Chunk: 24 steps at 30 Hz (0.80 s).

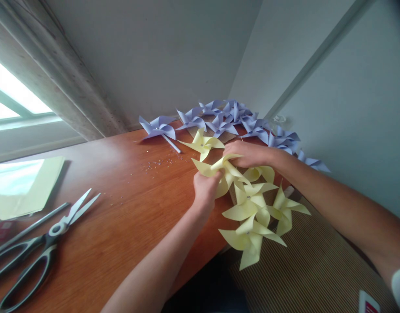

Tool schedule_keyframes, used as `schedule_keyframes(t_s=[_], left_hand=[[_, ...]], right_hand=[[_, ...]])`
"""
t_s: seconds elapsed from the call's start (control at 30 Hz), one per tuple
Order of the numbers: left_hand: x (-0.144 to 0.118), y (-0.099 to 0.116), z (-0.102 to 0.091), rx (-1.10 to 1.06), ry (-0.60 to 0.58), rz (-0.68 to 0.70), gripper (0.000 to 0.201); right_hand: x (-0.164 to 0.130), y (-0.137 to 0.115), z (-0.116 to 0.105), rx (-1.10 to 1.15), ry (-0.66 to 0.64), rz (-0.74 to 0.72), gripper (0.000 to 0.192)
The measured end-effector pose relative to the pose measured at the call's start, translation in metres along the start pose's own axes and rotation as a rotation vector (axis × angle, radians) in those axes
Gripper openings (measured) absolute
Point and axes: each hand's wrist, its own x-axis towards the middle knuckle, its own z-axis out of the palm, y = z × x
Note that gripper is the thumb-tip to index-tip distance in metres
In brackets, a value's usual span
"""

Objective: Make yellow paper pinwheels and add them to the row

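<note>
My left hand point(207, 187) is closed on a yellow paper pinwheel point(228, 170), thumb over a lower blade. Just behind that pinwheel is my right hand point(247, 153), its fingers curled downward. Their tips are hidden, so what they grip cannot be made out. Another yellow pinwheel point(202, 144) stands left of the right hand. Nearer to me, several more yellow pinwheels point(248, 198) cluster at the table edge, some overlapping. Purple pinwheels point(221, 125) form an arc behind both hands. One purple pinwheel point(158, 128) with a paper stick point(171, 143) lies at the arc's left end.
Open scissors point(58, 229) lie on the wooden table point(121, 243) at left, beside a thin rod point(33, 226). Pale yellow sheets point(53, 180) rest behind them. Tiny scraps point(154, 164) are scattered mid-table. Grey walls meet behind the purple pinwheels; a curtain point(85, 82) hangs at left.
</note>
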Motion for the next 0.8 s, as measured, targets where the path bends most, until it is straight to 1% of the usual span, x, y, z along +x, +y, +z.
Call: schedule_keyframes(t_s=[0.23,0.37,0.53,0.8], left_hand=[[-0.0014,-0.0013,0.0007,-0.033,-0.016,0.026,0.024],[-0.0007,-0.0027,0.0005,-0.051,-0.023,0.025,0.027],[-0.0004,-0.0041,0.0004,-0.057,-0.001,0.018,0.028],[-0.0005,-0.0058,0.0021,-0.059,0.036,0.022,0.03]], right_hand=[[0.0019,0.0001,0.0021,-0.048,0.015,0.02,0.021],[0.0024,-0.0018,0.0006,-0.036,-0.003,0.049,0.022],[0.0019,-0.0026,-0.0007,0.009,-0.009,0.049,0.026],[0.0026,0.0009,0.0039,-0.007,0.012,0.026,0.024]])
